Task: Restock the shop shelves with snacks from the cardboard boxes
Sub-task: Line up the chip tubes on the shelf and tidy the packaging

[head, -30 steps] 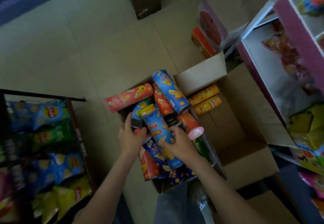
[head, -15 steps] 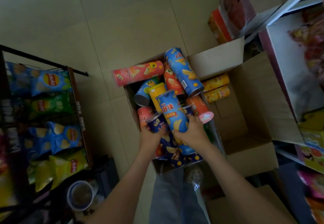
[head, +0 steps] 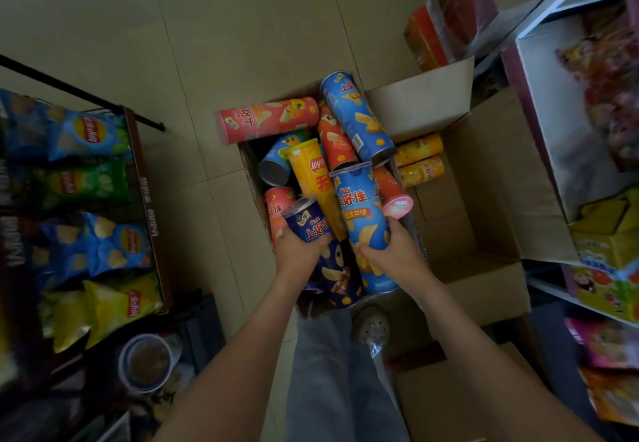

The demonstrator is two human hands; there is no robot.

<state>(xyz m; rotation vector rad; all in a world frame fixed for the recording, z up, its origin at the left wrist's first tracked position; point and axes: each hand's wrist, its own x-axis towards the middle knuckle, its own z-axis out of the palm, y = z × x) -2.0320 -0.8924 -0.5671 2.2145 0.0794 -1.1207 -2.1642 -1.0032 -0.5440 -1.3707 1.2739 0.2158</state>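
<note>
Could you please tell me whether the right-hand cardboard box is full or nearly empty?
Nearly empty: the cardboard box shows its bare floor, with only two yellow cans lying at one side.

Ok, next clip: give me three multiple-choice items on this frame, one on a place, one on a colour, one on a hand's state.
1. Where are the crisp bags?
A) in the cardboard box
B) on the rack at the person's left
C) on the floor tiles

2. What colour is the tall can gripped by the right hand?
A) green
B) light blue
C) pink

3. What is the left hand doing?
A) hanging idle
B) pressing a box flap
C) gripping a navy can

Answers:
1 B: they fill the dark rack.
2 B: its label is light blue.
3 C: it wraps round the can.
</note>
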